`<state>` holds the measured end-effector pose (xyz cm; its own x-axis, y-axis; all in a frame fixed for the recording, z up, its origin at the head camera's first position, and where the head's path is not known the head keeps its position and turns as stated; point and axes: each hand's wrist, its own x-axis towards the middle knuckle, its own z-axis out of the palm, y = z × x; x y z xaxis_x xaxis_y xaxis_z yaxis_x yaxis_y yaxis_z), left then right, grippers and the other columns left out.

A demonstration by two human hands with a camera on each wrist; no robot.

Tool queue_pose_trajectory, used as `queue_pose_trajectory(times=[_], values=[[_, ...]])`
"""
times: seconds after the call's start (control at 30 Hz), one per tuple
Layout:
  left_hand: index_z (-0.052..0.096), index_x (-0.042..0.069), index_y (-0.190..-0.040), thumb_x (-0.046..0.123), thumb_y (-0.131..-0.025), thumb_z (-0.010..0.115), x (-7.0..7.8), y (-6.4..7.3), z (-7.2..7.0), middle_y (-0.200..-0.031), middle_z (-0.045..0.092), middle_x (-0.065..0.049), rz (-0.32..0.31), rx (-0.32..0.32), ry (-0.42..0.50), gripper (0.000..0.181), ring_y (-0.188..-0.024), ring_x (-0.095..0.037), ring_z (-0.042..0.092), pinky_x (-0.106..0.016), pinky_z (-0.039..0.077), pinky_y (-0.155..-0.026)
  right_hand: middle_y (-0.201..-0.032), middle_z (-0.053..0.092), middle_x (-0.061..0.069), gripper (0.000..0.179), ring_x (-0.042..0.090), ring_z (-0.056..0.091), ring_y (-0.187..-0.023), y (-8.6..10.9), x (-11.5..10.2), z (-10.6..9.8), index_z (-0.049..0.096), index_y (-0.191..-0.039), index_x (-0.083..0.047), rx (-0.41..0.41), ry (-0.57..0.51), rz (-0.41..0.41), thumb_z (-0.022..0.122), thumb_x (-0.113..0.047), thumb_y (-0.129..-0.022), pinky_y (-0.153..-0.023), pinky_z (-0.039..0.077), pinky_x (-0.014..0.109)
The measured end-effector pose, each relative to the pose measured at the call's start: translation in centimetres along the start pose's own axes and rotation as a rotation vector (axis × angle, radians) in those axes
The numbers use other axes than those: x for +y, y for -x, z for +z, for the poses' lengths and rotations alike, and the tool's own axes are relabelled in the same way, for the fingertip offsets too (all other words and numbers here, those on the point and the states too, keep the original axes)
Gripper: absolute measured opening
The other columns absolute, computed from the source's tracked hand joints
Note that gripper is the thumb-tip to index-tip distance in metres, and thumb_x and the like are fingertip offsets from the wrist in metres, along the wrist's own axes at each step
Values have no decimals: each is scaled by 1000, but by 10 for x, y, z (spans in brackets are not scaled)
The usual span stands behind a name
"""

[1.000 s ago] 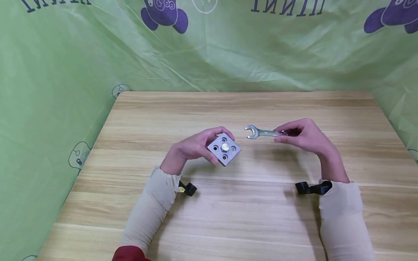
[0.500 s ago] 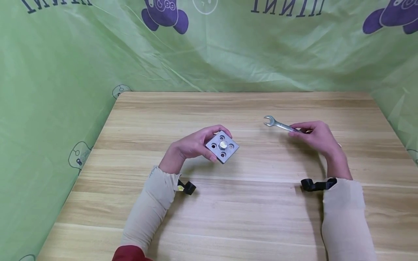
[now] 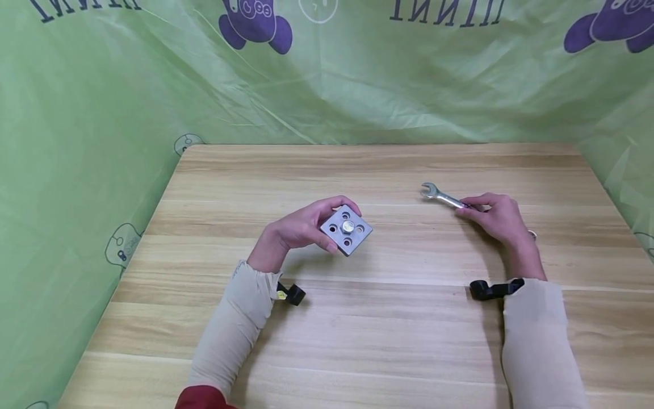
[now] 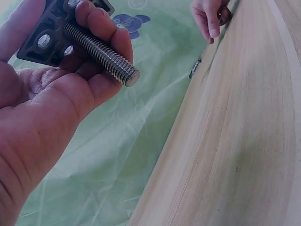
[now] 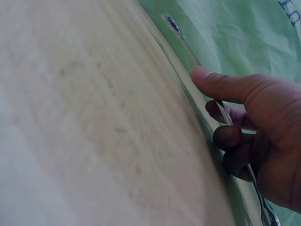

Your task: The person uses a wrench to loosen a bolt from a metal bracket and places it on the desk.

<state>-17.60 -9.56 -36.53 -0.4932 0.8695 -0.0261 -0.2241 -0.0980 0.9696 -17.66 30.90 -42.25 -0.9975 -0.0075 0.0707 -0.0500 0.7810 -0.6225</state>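
The left hand (image 3: 306, 227) grasps a square metal plate (image 3: 355, 238) with 4 holes, above the wooden table (image 3: 398, 318); 1 bolt (image 3: 348, 226) goes through its middle, its threaded end (image 4: 103, 54) sticking out behind. The right hand (image 3: 493, 216) pinches a wrench (image 3: 445, 199), covering its rear part; whether this wrench touches the table, I cannot tell. Beside each cuff is 1 black device (image 3: 295, 295). Around hangs green cloth (image 3: 128, 85) with purple figures (image 3: 255, 28) and reversed letters (image 3: 444, 11), cut off at the top.

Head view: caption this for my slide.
At a wooden table, the left hand grips a square gray plate with a central bolt while the right hand holds a wrench.
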Motion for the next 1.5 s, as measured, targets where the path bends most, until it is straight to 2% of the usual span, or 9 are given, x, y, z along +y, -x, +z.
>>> queue_pose_trajectory(times=[0.3,0.47,0.67,0.83,1.03,1.23,1.5], values=[[45,10,-121,-18,-66,65,-2,0,-1,-103,64,0,6,-14,6,65,-89,-14,65,-25,55,-76,-104,70,25,38,20,47,-80,0,2,0,72,-109,-4,13,51,-10,74,-32,-84,-68,32,25],[45,11,-121,-18,-66,66,-2,0,-1,-102,64,0,9,-10,4,65,-89,-14,65,-25,55,-76,-101,70,26,36,24,50,-79,1,3,-2,72,-109,-3,13,102,-29,74,-30,-85,-66,34,26],[45,11,-120,-18,-66,65,0,0,0,-101,66,0,13,-5,-1,64,-88,-13,66,-24,55,-75,-102,69,25,37,28,50,-78,2,3,-4,71,-112,-6,16,177,-1,72,-31,-86,-65,33,32],[45,11,-121,-18,-66,64,0,0,-1,-102,66,0,6,10,5,65,-88,-14,66,-24,54,-74,-97,69,22,36,27,48,-73,4,4,-4,71,-114,-8,22,232,5,72,-30,-86,-60,31,32],[46,11,-120,-22,-65,58,1,-1,-1,-103,65,0,-4,29,12,65,-90,-15,65,-25,53,-76,-93,66,21,35,26,48,-74,5,10,-2,70,-115,-5,28,196,-47,71,-28,-88,-60,32,31],[46,12,-119,-23,-67,57,1,0,-1,-103,64,-1,-11,30,17,64,-91,-15,64,-25,53,-77,-95,64,21,32,27,54,-80,5,15,2,72,-109,-2,96,117,-80,73,-24,-86,-62,33,24],[46,13,-119,-22,-67,58,0,1,-3,-104,64,-1,11,23,30,64,-90,-14,65,-24,54,-77,-93,64,18,32,16,50,-74,5,16,3,73,-108,-3,113,95,-73,75,-25,-84,-60,33,20]])
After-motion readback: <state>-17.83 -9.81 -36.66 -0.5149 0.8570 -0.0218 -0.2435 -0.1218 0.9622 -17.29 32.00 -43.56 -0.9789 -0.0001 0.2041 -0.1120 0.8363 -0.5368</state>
